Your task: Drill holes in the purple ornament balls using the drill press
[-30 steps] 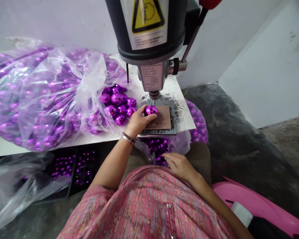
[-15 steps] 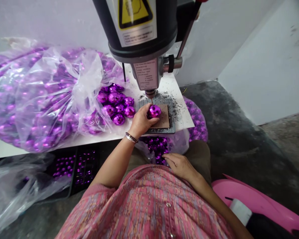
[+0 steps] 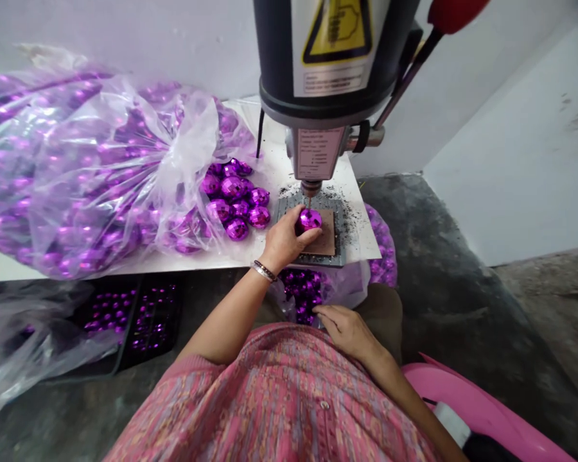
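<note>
Two hands were in view over a pink patterned lap. Nearest, the right hand (image 3: pixel 347 328) lay loosely on the lap, fingers relaxed and a little apart, clamped on nothing, its fingertips at the mouth of a thin bag (image 3: pixel 308 296) of small purple balls hanging below the counter edge. Beside the right hip sat a smooth pink tub (image 3: pixel 486 398).

Farther out, the left hand (image 3: pixel 285 240), a beaded bangle at its wrist, was closed around a ball (image 3: pixel 310 219), thumb and fingers pinching its sides. This faceted, mirror-bright purple sphere rested on a flat brown pad (image 3: pixel 326 239) set on a grey metal plate (image 3: pixel 340 224), directly under the thin bit (image 3: pixel 309 200). Whether the bit touched the ball's top could not be told. By the look of it, this was the drilling step: the ball was being steadied for a hole. The next move would call for a firm, still grip, so the round, slick shape would not roll or spin.

Dark gritty swarf lay scattered about the plate on the white counter (image 3: pixel 356 186). Left of it lay a loose heap of balls (image 3: pixel 235 199), spilling from a crinkled clear sack (image 3: pixel 96 173) full of more. Behind rose the drill (image 3: pixel 332 70), a dark cylinder with a yellow warning label and a red-knobbed lever (image 3: pixel 455 11).
</note>
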Motion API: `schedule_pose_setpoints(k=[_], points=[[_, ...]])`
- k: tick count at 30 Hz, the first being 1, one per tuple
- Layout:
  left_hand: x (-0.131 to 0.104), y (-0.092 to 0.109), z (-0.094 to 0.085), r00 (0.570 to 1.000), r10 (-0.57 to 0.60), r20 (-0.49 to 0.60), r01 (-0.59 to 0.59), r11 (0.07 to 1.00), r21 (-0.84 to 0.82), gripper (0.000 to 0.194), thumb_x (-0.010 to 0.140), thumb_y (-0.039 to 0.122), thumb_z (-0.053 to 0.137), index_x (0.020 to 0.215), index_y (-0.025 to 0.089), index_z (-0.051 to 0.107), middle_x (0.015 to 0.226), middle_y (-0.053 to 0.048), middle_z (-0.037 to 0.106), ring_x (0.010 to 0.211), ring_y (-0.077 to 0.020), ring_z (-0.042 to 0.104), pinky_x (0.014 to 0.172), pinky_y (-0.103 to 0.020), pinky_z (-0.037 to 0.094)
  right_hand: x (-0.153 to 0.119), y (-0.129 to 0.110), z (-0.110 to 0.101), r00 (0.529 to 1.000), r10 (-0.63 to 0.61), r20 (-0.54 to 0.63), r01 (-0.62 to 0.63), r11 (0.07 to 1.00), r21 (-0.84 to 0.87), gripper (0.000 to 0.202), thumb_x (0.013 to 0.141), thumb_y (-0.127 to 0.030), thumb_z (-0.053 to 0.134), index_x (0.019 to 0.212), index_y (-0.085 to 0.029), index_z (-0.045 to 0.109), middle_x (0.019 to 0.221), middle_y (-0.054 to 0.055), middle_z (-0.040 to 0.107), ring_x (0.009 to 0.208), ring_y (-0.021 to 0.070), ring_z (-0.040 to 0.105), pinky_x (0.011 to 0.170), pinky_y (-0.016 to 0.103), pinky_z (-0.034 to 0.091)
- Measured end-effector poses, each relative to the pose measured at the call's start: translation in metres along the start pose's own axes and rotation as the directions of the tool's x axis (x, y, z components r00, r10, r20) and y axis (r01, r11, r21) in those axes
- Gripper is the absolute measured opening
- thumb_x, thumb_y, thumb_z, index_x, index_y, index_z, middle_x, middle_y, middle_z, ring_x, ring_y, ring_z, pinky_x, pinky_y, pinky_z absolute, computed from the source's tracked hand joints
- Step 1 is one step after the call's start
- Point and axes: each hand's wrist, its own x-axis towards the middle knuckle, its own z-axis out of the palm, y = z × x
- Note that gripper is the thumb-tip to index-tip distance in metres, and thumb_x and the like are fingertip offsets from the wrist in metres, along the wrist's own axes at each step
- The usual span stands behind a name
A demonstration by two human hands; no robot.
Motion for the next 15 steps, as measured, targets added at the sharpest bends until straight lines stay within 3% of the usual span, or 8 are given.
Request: schedule_pose_setpoints(k=[3, 5, 8, 10, 12, 15], points=[[0.0, 0.004, -0.002, 0.999, -0.049, 0.012, 0.049, 0.999, 0.012, 0.066, 0.08, 0.04, 0.085, 0.139, 0.02, 0.065, 0.129, -0.01, 0.075, 0.118, -0.0305, 0.069, 0.101, -0.038, 0.052, 0.004, -0.011, -0.014, 1.0, -0.006, 0.014, 0.006, 1.0, 0.029, 0.045, 0.097, -0.05, 0.054, 0.12, -0.012, 0.062, 0.113, 0.008, 0.065, 0.104, 0.008, 0.062, 0.096, 0.029, 0.06], [0.0, 0.004, -0.003, 0.998, -0.056, 0.018, 0.056, 0.998, 0.015, 0.063, 0.078, 0.042, 0.085, 0.135, 0.022, 0.067, 0.123, -0.009, 0.077, 0.113, -0.0302, 0.071, 0.097, -0.037, 0.053, 0.01, -0.021, -0.034, 1.0, -0.018, 0.009, 0.017, 0.999, 0.049, 0.043, 0.098, -0.049, 0.053, 0.116, -0.012, 0.063, 0.109, 0.007, 0.066, 0.1, 0.0066, 0.062, 0.093, 0.026, 0.06], [0.001, 0.003, -0.002, 0.999, -0.037, 0.013, 0.037, 0.999, 0.023, 0.056, 0.079, 0.044, 0.085, 0.129, 0.024, 0.07, 0.116, -0.008, 0.078, 0.109, -0.0299, 0.072, 0.094, -0.036, 0.053, 0.027, -0.036, -0.077, 0.998, -0.026, -0.065, 0.03, 0.997, 0.071, 0.042, 0.099, -0.05, 0.051, 0.107, -0.011, 0.065, 0.096, 0.005, 0.067, 0.087, 0.0029, 0.061, 0.082, 0.019, 0.058], [0.001, 0.001, -0.001, 0.999, -0.034, 0.014, 0.034, 0.999, 0.035, 0.053, 0.079, 0.044, 0.084, 0.126, 0.024, 0.071, 0.114, -0.008, 0.079, 0.108, -0.0304, 0.072, 0.092, -0.036, 0.054, 0.044, -0.046, -0.111, 0.98, -0.005, -0.199, 0.021, 0.997, 0.078, 0.046, 0.099, -0.053, 0.049, 0.098, -0.01, 0.065, 0.084, 0.002, 0.065, 0.076, 0.0009, 0.058, 0.073, 0.016, 0.055], [0.001, 0.0, 0.0, 0.999, -0.035, 0.017, 0.035, 0.999, 0.039, 0.052, 0.08, 0.044, 0.083, 0.126, 0.024, 0.07, 0.115, -0.009, 0.079, 0.109, -0.0313, 0.072, 0.09, -0.036, 0.054, 0.067, -0.057, -0.144, 0.916, 0.033, -0.399, 0.002, 0.996, 0.087, 0.048, 0.099, -0.054, 0.048, 0.092, -0.009, 0.063, 0.074, 0.0, 0.06, 0.067, 0.0, 0.053, 0.065, 0.014, 0.049], [0.001, -0.002, 0.001, 1.0, -0.023, 0.015, 0.023, 0.999, 0.024, 0.053, 0.081, 0.044, 0.083, 0.128, 0.024, 0.069, 0.117, -0.009, 0.078, 0.11, -0.0318, 0.072, 0.09, -0.036, 0.054, 0.109, -0.08, -0.185, 0.735, 0.07, -0.674, 0.004, 0.994, 0.107, 0.053, 0.099, -0.059, 0.045, 0.088, -0.01, 0.061, 0.073, 0.001, 0.06, 0.065, 0.0, 0.051, 0.059, 0.015, 0.041]])
